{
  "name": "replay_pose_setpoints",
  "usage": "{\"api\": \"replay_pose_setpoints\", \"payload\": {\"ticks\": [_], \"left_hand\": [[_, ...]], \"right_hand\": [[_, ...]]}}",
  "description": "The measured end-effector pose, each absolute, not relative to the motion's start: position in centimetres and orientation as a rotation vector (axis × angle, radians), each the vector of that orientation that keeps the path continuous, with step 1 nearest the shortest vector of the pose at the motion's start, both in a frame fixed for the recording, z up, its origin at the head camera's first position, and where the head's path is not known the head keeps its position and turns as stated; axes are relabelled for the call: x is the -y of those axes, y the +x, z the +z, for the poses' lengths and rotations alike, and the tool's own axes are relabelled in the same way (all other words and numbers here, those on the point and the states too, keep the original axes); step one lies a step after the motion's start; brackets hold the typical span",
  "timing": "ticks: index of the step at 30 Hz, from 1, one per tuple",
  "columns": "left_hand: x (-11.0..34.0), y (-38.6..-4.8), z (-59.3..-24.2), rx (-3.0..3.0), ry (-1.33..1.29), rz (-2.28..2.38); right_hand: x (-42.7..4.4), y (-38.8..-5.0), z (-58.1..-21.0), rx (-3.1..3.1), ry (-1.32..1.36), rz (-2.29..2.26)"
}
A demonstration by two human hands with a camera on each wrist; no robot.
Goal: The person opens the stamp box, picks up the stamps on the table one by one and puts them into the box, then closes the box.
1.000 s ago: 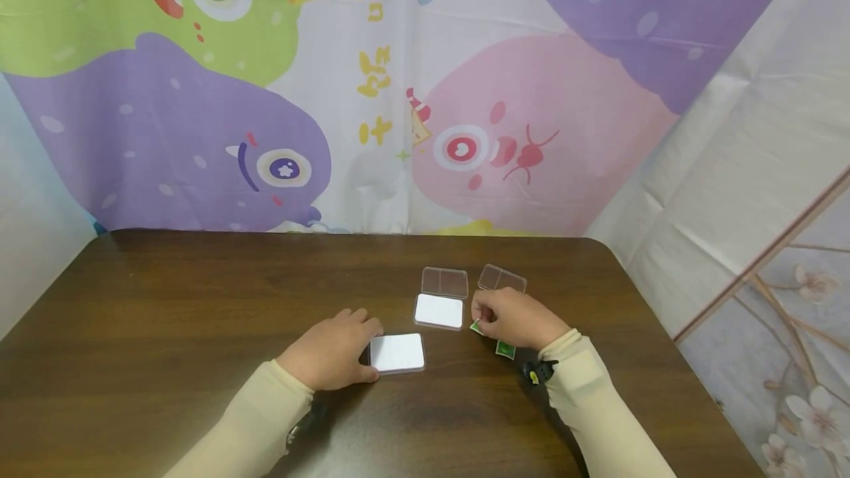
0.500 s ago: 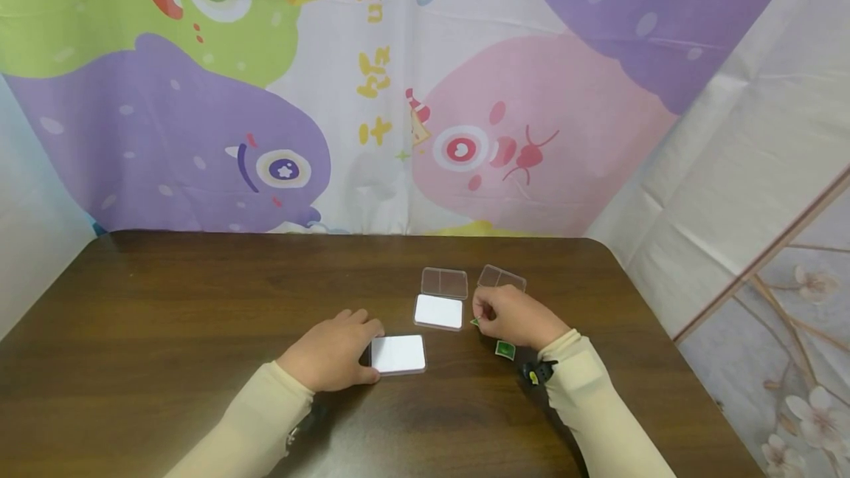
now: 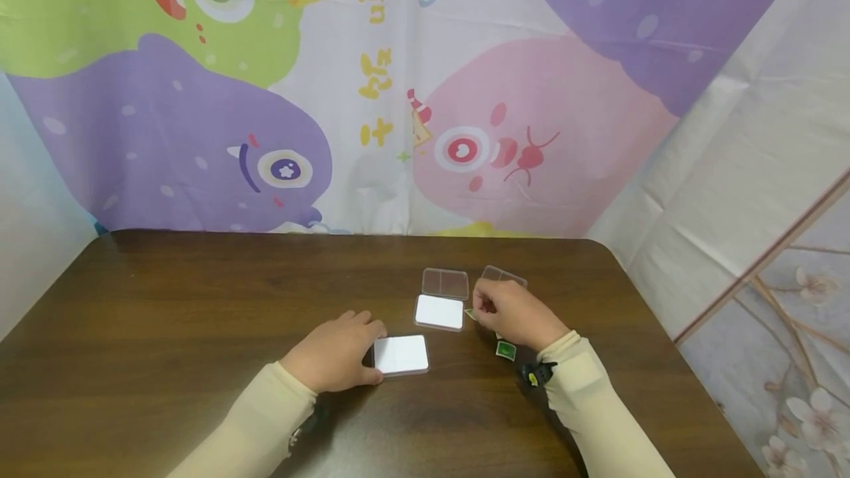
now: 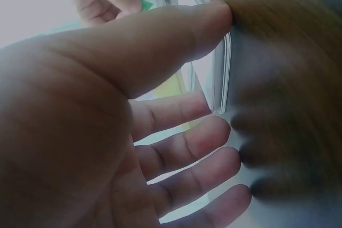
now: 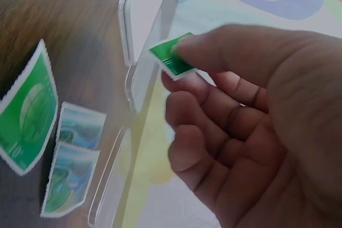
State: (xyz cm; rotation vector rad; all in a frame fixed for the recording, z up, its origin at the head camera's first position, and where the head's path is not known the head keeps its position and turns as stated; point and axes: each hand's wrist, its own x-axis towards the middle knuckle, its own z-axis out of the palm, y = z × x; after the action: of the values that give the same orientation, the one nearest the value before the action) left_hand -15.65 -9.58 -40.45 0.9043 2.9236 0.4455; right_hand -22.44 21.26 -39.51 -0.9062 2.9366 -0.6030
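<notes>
My left hand (image 3: 335,351) lies at the left end of a clear plastic case with a white surface (image 3: 401,355). Its thumb and index finger hold the case across opposite edges, the other fingers resting near the tabletop. A green postage stamp with toothed edges (image 5: 170,57) is pinched between thumb and index finger of my right hand (image 3: 518,310), just right of a second white-surfaced case (image 3: 439,312). Below that hand lies another green stamp (image 3: 506,350). In the right wrist view, landscape stamps (image 5: 69,180) lie beside it, mostly hidden in the head view.
The second case's clear lid (image 3: 446,283) is flipped back behind it. Another clear plastic piece (image 3: 505,276), partly covered by my right hand, lies at the back right. All sit on a brown wooden table (image 3: 199,301) before a cartoon cloth (image 3: 372,190).
My right hand has shifted slightly up and away, bringing the pinched stamp nearer the second case. My left hand stays on its case with barely any movement.
</notes>
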Motion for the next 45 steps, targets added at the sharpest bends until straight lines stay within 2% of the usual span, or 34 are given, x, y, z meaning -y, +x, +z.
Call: {"api": "replay_pose_setpoints", "payload": {"ticks": [14,21,45], "left_hand": [[9.6,-15.7,-40.7,-2.931,0.899,0.457],[9.5,-15.8,-40.7,-2.929,0.907,0.441],[9.3,-15.7,-40.7,-2.924,0.939,0.45]], "right_hand": [[-16.5,-20.2,-39.6,-2.712,-1.003,-0.958],[-15.5,-19.9,-40.6,-2.581,-0.91,-1.055],[-14.7,-19.7,-41.9,-2.632,-0.783,-0.919]]}}
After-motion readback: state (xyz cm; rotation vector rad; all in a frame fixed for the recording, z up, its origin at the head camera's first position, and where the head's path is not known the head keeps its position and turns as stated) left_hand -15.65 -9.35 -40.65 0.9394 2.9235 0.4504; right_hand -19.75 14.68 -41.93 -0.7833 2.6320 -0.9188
